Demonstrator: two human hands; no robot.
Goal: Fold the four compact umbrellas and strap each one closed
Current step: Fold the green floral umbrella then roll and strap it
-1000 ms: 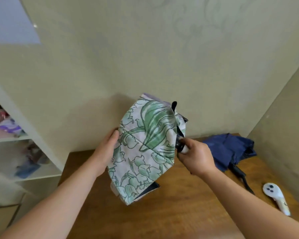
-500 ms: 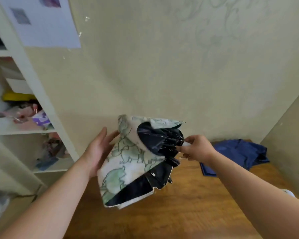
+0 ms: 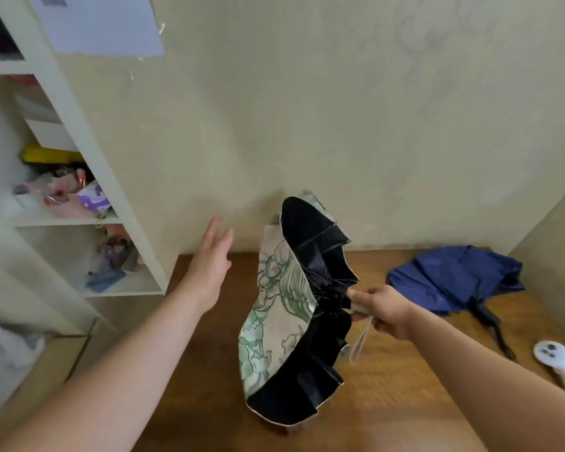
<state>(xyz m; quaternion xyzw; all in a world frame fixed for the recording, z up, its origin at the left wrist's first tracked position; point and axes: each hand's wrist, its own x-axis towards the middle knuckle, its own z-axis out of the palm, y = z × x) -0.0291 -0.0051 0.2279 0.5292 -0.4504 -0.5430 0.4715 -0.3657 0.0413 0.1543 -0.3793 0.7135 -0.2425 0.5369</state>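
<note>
Brown wood grain covers the desk (image 3: 388,386), which fills the lower middle of the view and meets a pale wall behind. Two umbrellas are in sight. The floral umbrella (image 3: 274,314), green leaves on cream outside and black lining inside, is held up over the desk, its canopy loose and half collapsed, the black lining turned toward the right. The right hand (image 3: 384,309) grips its pale handle, fingers curled round it, and a clear wrist loop (image 3: 359,340) dangles below that grip. The left hand (image 3: 211,265) is held apart from the canopy on its left, fingers straight and spread, holding nothing.

The navy umbrella (image 3: 454,278) lies crumpled on the desk at the far right, near the corner of the walls, with its black handle (image 3: 485,313) pointing toward the near edge. Just beside that handle lies one white controller (image 3: 560,360) with dark buttons. The raised canopy hides the strip of desk behind it.

At the left stands one white shelf unit (image 3: 88,151), its compartments stuffed with blurred items, a yellow one among them. One sheet of paper (image 3: 101,24) is taped to the wall above.
</note>
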